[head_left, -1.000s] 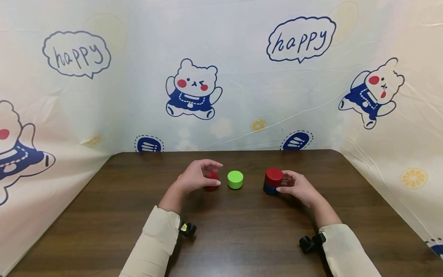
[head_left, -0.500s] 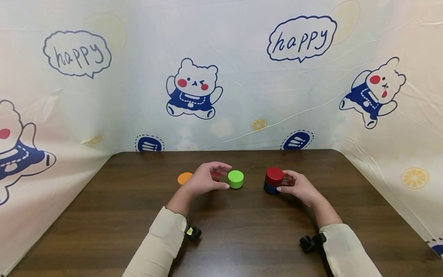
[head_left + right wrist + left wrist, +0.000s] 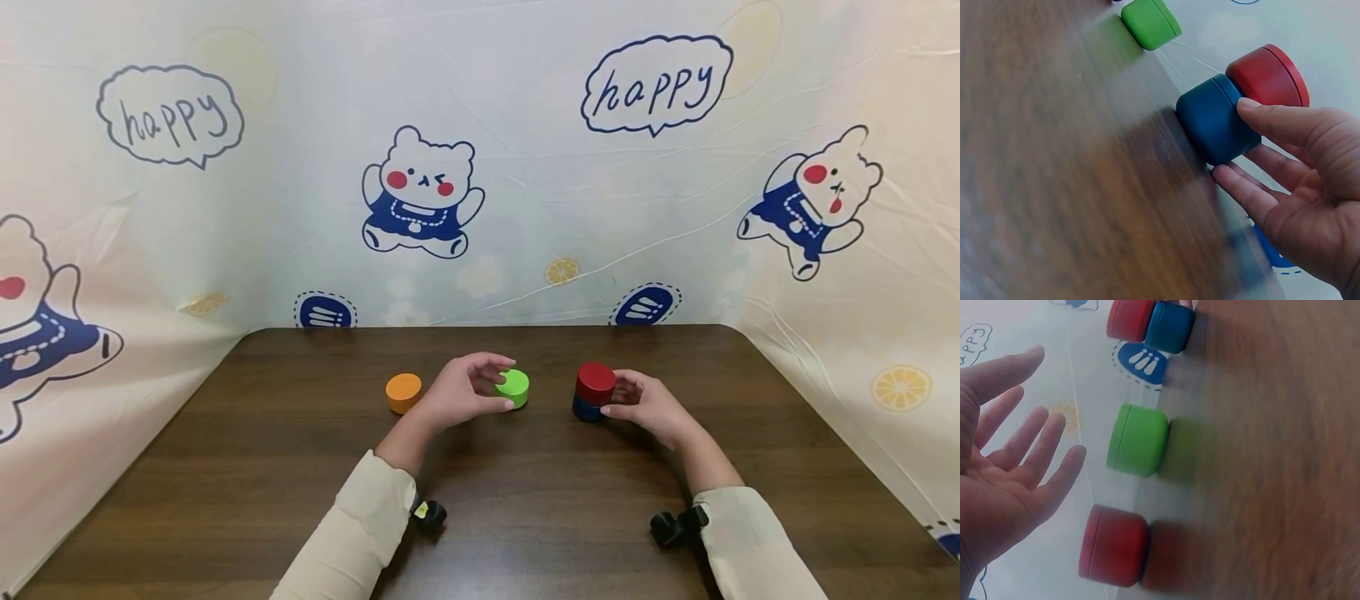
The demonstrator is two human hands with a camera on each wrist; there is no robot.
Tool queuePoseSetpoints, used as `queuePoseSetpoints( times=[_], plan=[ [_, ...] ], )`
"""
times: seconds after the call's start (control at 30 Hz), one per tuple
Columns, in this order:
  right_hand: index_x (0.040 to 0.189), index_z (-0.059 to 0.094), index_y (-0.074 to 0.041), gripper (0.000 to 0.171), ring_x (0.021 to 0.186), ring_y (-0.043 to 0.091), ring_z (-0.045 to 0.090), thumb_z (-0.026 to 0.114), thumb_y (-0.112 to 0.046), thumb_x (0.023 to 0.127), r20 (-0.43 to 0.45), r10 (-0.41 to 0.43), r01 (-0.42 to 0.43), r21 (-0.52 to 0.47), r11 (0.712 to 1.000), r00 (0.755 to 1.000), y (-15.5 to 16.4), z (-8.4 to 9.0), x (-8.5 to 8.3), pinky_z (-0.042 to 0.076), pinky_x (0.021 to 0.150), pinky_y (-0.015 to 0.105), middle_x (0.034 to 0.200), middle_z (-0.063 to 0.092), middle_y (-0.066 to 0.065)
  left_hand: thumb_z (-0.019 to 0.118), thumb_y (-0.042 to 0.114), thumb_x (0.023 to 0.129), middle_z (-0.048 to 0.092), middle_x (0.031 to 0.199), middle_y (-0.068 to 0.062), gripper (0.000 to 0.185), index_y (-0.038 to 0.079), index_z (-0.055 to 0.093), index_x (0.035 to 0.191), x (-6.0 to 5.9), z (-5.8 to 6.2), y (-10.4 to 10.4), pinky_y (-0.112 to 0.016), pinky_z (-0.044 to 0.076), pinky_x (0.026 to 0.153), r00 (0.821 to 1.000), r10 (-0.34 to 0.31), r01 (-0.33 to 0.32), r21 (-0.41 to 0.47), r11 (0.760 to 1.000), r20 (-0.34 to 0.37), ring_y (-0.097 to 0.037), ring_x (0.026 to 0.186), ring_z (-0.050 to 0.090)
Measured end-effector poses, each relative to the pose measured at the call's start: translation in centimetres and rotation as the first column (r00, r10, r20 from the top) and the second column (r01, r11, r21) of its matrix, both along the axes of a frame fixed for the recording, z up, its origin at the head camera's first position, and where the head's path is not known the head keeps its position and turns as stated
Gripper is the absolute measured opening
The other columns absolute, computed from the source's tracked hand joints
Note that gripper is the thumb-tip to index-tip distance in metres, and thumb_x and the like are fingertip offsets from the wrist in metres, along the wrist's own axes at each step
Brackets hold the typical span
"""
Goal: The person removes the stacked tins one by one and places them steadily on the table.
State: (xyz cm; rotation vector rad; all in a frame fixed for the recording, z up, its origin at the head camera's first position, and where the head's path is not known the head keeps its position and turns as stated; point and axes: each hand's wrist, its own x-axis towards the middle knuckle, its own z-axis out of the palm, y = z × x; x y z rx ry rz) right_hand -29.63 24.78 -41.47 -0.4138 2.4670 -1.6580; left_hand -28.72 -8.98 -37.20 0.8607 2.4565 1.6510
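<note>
My left hand [image 3: 491,386] hovers open, fingers spread, just left of a green cylinder [image 3: 514,387] and holds nothing; the left wrist view shows the palm [image 3: 1016,469] apart from the green cylinder [image 3: 1138,440]. A red cylinder [image 3: 1113,545] lies beside it, hidden behind the hand in the head view. An orange cylinder [image 3: 403,392] stands further left. At the right a red cylinder [image 3: 596,382] sits on a blue cylinder [image 3: 583,410]. My right hand [image 3: 619,394] holds the blue cylinder [image 3: 1213,122] between thumb and fingers.
All the pieces stand on a dark wooden table [image 3: 525,500] with rounded far corners. A printed cartoon sheet [image 3: 480,167] walls in the back and both sides. Small black cameras are strapped at both wrists [image 3: 431,514].
My left hand let go of the single red cylinder and moved right toward the green one, uncovering the orange cylinder. The right hand and its stack have stayed in place.
</note>
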Motion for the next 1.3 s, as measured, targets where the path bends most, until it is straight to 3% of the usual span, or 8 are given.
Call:
queuePoseSetpoints(
  times=[0.33,0.57,0.8,0.93,1.3],
  plan=[
    [0.133,0.049,0.005,0.056,0.118,0.037,0.057,0.075,-0.008,0.085,0.004,-0.013,0.013,0.005,1.000,1.000,0.2,-0.1,0.1,0.048,0.098,0.044,0.128,0.059,0.023,0.082,0.008,0.079,0.060,0.122,-0.016,0.052,0.003,0.061,0.126,0.3,-0.4,1.2,-0.044,0.053,0.090,0.999,-0.014,0.015,-0.026,1.000,0.030,-0.032,0.109,0.061],
    [0.134,0.049,0.004,0.056,0.118,0.036,0.057,0.075,-0.008,0.086,0.004,-0.007,0.007,-0.002,1.000,1.000,0.2,-0.1,0.3,0.048,0.098,0.044,0.128,0.059,0.022,0.082,0.010,0.079,0.059,0.124,-0.016,0.049,0.010,0.063,0.125,0.7,-0.3,1.8,-0.053,0.049,0.093,0.998,-0.042,0.042,-0.012,0.999,0.049,-0.038,0.112,0.059],
    [0.134,0.050,0.003,0.055,0.117,0.036,0.057,0.075,-0.008,0.085,0.001,-0.002,0.002,-0.006,1.000,1.000,0.1,-0.3,0.3,0.049,0.097,0.044,0.127,0.060,0.022,0.082,0.014,0.080,0.059,0.123,-0.008,0.045,0.014,0.066,0.122,0.8,-0.7,2.6,-0.045,0.051,0.093,0.999,-0.011,0.011,-0.002,1.000,0.044,-0.033,0.111,0.060],
    [0.134,0.050,0.004,0.055,0.117,0.035,0.057,0.074,-0.008,0.086,-0.001,0.000,0.000,-0.002,1.000,1.000,0.0,-0.3,0.4,0.048,0.098,0.044,0.127,0.060,0.022,0.082,0.016,0.080,0.058,0.125,-0.009,0.044,0.015,0.066,0.121,0.8,-0.8,3.2,-0.045,0.051,0.094,0.999,0.013,-0.014,0.011,1.000,0.053,-0.033,0.112,0.059],
    [0.134,0.050,0.003,0.054,0.117,0.036,0.058,0.074,-0.008,0.086,-0.017,-0.003,0.003,0.013,1.000,1.000,0.0,-0.1,0.3,0.047,0.099,0.046,0.127,0.060,0.022,0.083,0.017,0.078,0.062,0.112,0.001,0.043,0.016,0.068,0.119,0.3,-0.3,6.0,-0.044,0.054,0.088,0.996,0.074,-0.076,-0.021,0.997,-0.057,-0.016,0.100,0.060]
  ],
)
